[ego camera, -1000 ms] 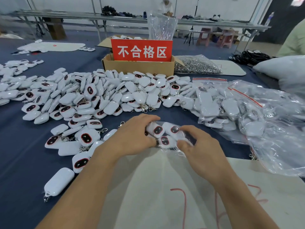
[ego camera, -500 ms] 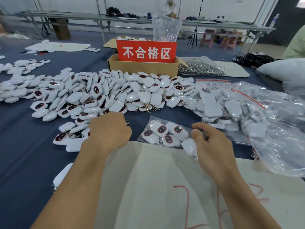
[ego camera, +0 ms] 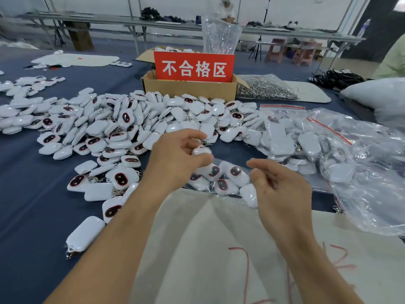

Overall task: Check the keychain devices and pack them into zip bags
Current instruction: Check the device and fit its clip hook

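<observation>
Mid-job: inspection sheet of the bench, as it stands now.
Surface: blue table cloth, white mat at front.
Job's things: loose keychain devices heaped left; small zip bag part-filled; filled zip bags right.
Clutter: cardboard box with red sign; bag of metal rings.
Hands: left hand pinches one device by the small zip bag; right hand beside its mouth, grip unclear.
Cables: black bundle far right, possibly cords.
Surroundings: long tables, stools, a person behind.
</observation>
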A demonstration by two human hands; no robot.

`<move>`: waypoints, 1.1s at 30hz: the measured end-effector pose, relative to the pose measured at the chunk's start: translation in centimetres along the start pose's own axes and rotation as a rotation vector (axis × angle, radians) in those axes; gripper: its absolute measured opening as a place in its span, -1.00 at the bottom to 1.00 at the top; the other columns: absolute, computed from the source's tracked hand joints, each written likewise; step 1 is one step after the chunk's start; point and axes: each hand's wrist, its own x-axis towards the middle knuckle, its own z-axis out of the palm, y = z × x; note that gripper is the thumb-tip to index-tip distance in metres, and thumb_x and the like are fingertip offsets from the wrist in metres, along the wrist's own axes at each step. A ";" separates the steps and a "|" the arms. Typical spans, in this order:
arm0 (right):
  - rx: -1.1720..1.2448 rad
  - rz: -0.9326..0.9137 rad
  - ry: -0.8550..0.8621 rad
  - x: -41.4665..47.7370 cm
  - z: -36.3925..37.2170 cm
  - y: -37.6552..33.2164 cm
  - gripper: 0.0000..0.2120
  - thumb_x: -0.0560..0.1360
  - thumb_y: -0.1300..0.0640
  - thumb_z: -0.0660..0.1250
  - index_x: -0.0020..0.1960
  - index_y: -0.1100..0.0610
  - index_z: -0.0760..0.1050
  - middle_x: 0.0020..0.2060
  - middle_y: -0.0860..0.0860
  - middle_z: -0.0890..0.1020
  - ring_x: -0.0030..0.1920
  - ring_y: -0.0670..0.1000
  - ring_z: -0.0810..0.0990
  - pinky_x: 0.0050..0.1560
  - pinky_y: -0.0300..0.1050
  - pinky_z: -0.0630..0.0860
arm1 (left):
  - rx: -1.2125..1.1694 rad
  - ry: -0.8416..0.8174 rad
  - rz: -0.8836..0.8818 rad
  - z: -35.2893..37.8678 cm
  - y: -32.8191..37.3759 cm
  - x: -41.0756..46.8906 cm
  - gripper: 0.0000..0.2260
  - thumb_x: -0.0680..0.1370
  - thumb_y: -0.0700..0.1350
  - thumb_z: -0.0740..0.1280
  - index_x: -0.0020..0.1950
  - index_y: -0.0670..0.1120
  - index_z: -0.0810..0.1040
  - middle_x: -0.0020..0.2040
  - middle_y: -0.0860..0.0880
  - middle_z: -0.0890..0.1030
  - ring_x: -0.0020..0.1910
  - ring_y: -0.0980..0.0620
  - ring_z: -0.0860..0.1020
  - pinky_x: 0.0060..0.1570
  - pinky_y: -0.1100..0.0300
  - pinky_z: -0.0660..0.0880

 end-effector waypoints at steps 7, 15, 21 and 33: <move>0.240 0.030 -0.260 0.0 0.1 -0.4 -0.73 0.48 0.17 0.46 0.10 -0.15 0.67 -0.25 -0.01 0.75 -0.29 0.01 0.73 -0.19 -0.10 0.66 | -0.409 -0.153 -0.098 4.2 1.8 -2.1 -0.73 0.41 -0.22 0.44 0.01 0.08 0.75 -0.16 0.07 0.63 -0.25 -0.01 0.65 -0.21 -0.04 0.66; 0.329 0.075 -0.100 0.8 -0.6 -0.1 -0.63 0.46 0.39 0.43 -0.12 -0.11 0.72 -0.23 -0.06 0.77 -0.22 -0.06 0.74 -0.21 -0.18 0.60 | -0.171 -0.199 -0.065 4.6 1.5 -2.6 -0.88 0.38 0.09 0.49 -0.14 0.11 0.76 -0.20 0.03 0.73 -0.30 -0.08 0.65 -0.06 -0.05 0.66; 0.498 0.104 -0.157 1.2 -1.0 0.1 -0.68 0.46 0.44 0.48 -0.08 0.02 0.74 -0.10 0.05 0.78 -0.06 0.03 0.76 0.01 -0.08 0.64 | -0.173 -0.261 -0.038 5.4 1.4 -2.7 -0.82 0.40 0.05 0.47 -0.01 0.15 0.74 -0.12 0.04 0.73 -0.26 0.10 0.60 -0.15 0.13 0.55; 0.542 0.243 -0.359 1.2 -0.8 -0.5 -0.74 0.62 0.05 0.27 -0.04 0.01 0.75 -0.16 0.17 0.76 -0.18 0.16 0.77 -0.15 -0.07 0.70 | -0.268 -0.165 -0.092 5.4 1.5 -2.9 -0.92 0.47 -0.22 0.56 -0.16 -0.10 0.70 -0.26 -0.15 0.69 -0.38 0.05 0.55 -0.30 0.19 0.53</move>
